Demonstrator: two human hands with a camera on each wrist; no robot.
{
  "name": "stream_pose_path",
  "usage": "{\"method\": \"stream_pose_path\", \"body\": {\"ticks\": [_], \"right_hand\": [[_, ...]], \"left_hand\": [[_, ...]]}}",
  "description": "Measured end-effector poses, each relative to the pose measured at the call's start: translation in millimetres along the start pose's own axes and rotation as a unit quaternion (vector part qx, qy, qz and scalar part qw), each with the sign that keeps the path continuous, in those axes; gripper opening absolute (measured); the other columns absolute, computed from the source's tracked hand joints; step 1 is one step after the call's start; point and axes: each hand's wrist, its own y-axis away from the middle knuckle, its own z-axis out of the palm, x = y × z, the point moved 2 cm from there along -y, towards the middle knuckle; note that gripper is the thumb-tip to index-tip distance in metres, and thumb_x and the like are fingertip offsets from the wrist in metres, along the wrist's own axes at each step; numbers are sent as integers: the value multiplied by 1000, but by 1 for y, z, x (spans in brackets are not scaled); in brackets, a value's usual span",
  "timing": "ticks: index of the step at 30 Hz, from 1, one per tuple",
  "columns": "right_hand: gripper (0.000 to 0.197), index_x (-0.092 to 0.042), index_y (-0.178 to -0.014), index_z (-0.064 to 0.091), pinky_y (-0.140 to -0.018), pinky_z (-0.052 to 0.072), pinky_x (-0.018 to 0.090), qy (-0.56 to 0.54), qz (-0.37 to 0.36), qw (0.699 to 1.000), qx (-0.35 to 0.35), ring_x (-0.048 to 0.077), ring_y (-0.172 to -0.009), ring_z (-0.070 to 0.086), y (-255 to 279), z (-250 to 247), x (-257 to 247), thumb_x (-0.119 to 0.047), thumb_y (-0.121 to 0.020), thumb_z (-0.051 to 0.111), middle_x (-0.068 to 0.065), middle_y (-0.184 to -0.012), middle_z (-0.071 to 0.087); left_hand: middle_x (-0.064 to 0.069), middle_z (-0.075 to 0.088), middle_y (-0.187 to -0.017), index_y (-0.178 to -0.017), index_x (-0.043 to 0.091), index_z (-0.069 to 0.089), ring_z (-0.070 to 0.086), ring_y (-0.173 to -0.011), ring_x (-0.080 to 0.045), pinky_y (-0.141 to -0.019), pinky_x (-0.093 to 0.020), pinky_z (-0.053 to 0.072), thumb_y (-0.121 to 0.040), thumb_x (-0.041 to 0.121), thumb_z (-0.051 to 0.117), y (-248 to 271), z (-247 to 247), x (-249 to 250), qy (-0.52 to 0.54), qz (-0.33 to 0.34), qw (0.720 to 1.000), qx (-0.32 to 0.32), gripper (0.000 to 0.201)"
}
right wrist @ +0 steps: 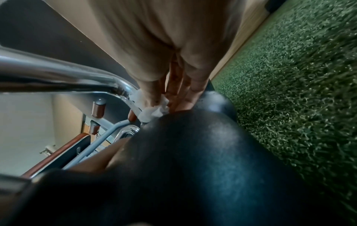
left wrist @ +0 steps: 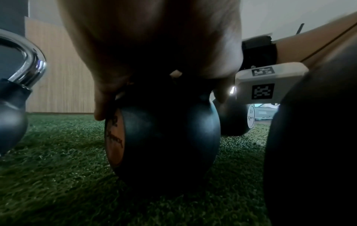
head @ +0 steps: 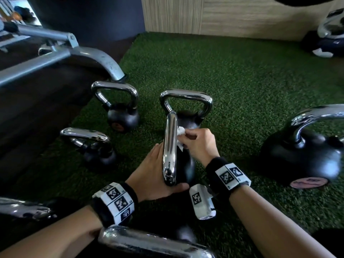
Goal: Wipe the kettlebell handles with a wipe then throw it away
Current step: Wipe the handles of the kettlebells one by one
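A black kettlebell (left wrist: 164,137) stands on green turf, its chrome handle (head: 169,149) edge-on to me in the head view. My left hand (head: 152,172) grips the kettlebell from the left at the handle's near end, thumb under the chrome bar; its fingers are mostly hidden behind it. My right hand (head: 193,142) pinches a crumpled white wipe (head: 180,135) and presses it against the right side of the handle near its far end. The right wrist view shows the wipe (right wrist: 152,111) bunched at the fingertips (right wrist: 181,97), where the handle (right wrist: 58,76) bends down to the black body (right wrist: 193,152).
Several more kettlebells stand around: one behind (head: 188,108), two at the left (head: 122,116) (head: 96,151), a big one at the right (head: 301,157), another close at the bottom (head: 149,243). A grey machine frame (head: 55,56) crosses the upper left. Turf (head: 242,75) stretches ahead to a wood-panelled wall.
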Motion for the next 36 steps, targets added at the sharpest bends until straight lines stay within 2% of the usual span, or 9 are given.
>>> {"method": "stream_pose_path", "body": {"ticks": [6,9,12,15,20,26,28,33,36], "right_hand": [[11,-26,-94,83,-78,60,34,-38,-63,995,70,13,-79,74,-9,-3,-18,-18,-89,77,-6,-86,80],[22,-20,-107,82,-80,57,25,-16,-84,992,94,10,-86,73,-11,-9,-25,-10,-89,75,-2,-97,80],[15,-16,-97,82,-71,61,24,-61,-51,997,23,1,-69,71,-13,-12,-18,-5,-91,73,-2,-79,77],[17,-8,-104,80,-59,47,5,-49,-69,996,40,-15,-63,61,-12,-15,-21,0,-91,73,-7,-81,67],[30,-10,-114,78,-73,54,12,4,-200,975,100,4,-81,62,3,-18,-37,3,-88,72,-4,-98,69],[24,-7,-115,77,-71,47,6,19,-187,980,64,-5,-79,59,-9,-29,-37,-4,-91,74,-2,-98,70],[23,-9,-114,77,-72,52,10,23,-196,979,40,-3,-78,60,-3,-28,-41,-8,-91,76,-5,-98,69],[19,-19,-101,82,-77,59,17,-46,-193,980,-28,3,-83,74,31,-35,-60,-10,-84,82,-11,-92,77],[5,-15,-89,81,-73,62,46,-82,-160,983,-21,21,-75,76,20,-36,-60,-16,-83,81,0,-82,79]], "left_hand": [[-13,43,-156,-155,7,28,42,-144,-30,-119,-46,36,-69,37,92,0,0,-3,27,19,999,31,111],[-11,45,-154,-155,15,29,44,-144,-29,-119,-44,37,-66,36,93,-1,-1,-6,41,35,998,29,111],[1,47,-150,-146,38,28,45,-142,-17,-120,-43,39,-63,45,93,-6,-5,-15,47,73,996,11,106],[3,50,-144,-149,22,36,49,-137,-14,-118,-40,41,-60,57,85,-12,-8,-21,29,92,995,-2,108],[6,56,-134,-143,17,48,55,-127,-9,-113,-32,43,-61,58,86,-19,-11,-21,-6,115,993,-13,100],[18,49,-78,-91,17,58,50,-84,-2,-93,-18,42,-66,47,91,-28,-17,-18,-72,101,992,-40,51],[18,51,-73,-75,25,50,55,-77,3,-94,-20,43,-66,42,93,-32,-21,-17,-65,98,992,-48,48],[29,64,-87,-102,48,59,59,-92,9,-104,-31,50,-61,55,87,-39,-28,-12,-34,92,992,-74,50],[26,59,-65,-80,36,51,59,-74,9,-95,-26,51,-65,36,93,-44,-28,-13,-32,82,992,-87,44]]}}
